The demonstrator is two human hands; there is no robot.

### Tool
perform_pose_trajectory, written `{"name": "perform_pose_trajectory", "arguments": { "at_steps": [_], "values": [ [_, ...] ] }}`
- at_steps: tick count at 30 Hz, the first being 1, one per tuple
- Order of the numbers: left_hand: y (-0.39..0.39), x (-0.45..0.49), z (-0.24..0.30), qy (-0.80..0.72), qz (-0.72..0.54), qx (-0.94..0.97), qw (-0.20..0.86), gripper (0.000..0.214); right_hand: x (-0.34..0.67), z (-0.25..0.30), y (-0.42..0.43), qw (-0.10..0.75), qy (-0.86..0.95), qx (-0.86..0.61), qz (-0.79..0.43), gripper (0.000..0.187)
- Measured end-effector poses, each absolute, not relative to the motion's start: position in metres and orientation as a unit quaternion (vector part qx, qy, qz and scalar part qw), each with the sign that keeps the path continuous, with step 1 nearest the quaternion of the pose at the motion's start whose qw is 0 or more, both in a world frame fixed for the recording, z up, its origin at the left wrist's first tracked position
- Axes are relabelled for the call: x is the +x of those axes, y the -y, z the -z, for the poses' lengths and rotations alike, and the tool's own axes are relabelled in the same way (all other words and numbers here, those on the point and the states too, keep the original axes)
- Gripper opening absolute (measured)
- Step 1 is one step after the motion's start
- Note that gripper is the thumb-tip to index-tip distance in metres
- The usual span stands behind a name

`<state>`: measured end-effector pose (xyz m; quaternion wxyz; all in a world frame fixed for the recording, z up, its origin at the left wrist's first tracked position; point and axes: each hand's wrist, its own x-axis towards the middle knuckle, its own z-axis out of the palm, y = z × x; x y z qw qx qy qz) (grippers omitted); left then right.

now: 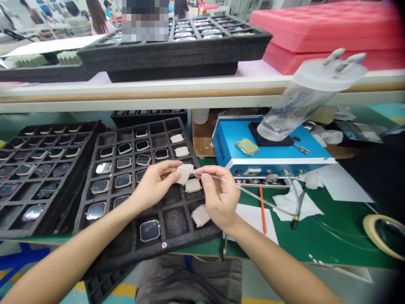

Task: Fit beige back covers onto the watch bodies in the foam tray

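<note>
My left hand [153, 183] pinches a pale beige watch case [184, 174] by its edge, above the right part of a black foam tray [177, 217]. My right hand [221, 196] is closed round the end of a clear thin tube [257, 197], whose tip points at the case. Whether the tip touches it I cannot tell. Under my hands, the tray's compartments hold several watch cases with dark faces, such as a dark-faced case [150, 230] near the front. Pale cases lie in the right column, one case [200, 215] beside my right wrist.
A second foam tray [23, 211] stands at left. Behind my right hand is a blue machine [221, 135] bearing a clear cylinder [281, 114] and a greenish case [247, 146]. An orange stick [263, 211], white tissue [313, 207] and tape roll [371, 228] lie right. A shelf [142, 101] crosses above.
</note>
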<state>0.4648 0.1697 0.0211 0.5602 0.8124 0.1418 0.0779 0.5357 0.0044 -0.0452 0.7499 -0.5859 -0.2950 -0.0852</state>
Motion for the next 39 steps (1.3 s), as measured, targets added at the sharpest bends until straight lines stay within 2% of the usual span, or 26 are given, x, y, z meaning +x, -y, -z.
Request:
{"name": "perform_pose_trajectory", "arguments": {
  "at_steps": [4,8,24,39],
  "values": [
    [-0.157,0.466,-0.008,-0.217,-0.108,0.649,0.721,0.053,0.536,0.045,-0.003,0.739,0.298,-0.598,0.086,0.013],
    [-0.151,0.466,-0.006,-0.223,-0.124,0.568,0.782,0.043,0.536,0.046,-0.001,0.735,0.309,-0.597,0.088,0.013],
    [-0.151,0.457,0.000,-0.195,-0.141,0.514,0.823,0.034,0.530,0.044,0.000,0.719,0.294,-0.626,0.074,0.011],
    [-0.150,0.456,-0.001,-0.208,-0.143,0.542,0.802,0.038,0.530,0.044,0.000,0.719,0.284,-0.630,0.074,0.010]
  ]
}}
